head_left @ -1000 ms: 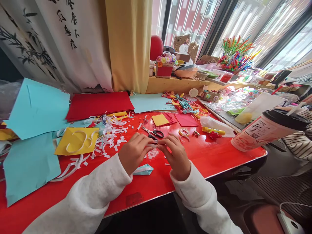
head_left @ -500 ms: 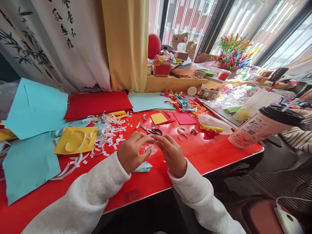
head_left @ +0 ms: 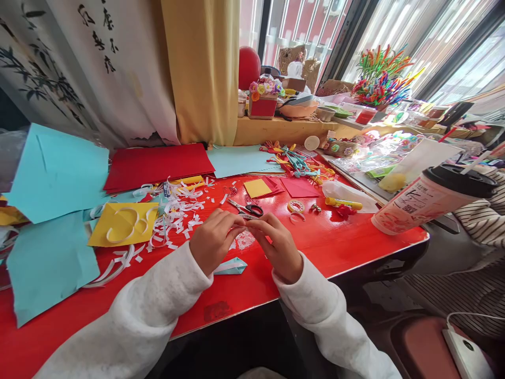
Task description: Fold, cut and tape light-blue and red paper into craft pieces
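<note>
A slim strip (head_left: 242, 224), mostly hidden, is pinched in the left grip (head_left: 215, 239); whether the right grip (head_left: 279, 247), touching fingertips, closes is unclear. Likely light, easily creased, it suits gentle end holds.

1. On the desk (head_left: 307, 247), at the left, a far sheet (head_left: 59, 173) lies beyond a near sheet (head_left: 49, 268).
2. Right of the far sheet lies a paper stack (head_left: 158, 166), then a flat sheet (head_left: 240, 159), then the cords (head_left: 300, 165).
3. Curled strips (head_left: 136, 218) lie on a card (head_left: 114, 239); paper scraps (head_left: 177, 210) spread to its right.
4. The scissors (head_left: 254, 210) lie mid-desk, a folded piece (head_left: 236, 267) on their near side, small squares (head_left: 257, 188) on their far side.
5. Right of the scissors come a ring-shaped roll (head_left: 295, 206), bells (head_left: 315, 208), a tube (head_left: 349, 205) and, farthest right, a cup (head_left: 430, 200).
6. Behind the desk, a flower box (head_left: 262, 107) stands on the sill (head_left: 276, 127).
</note>
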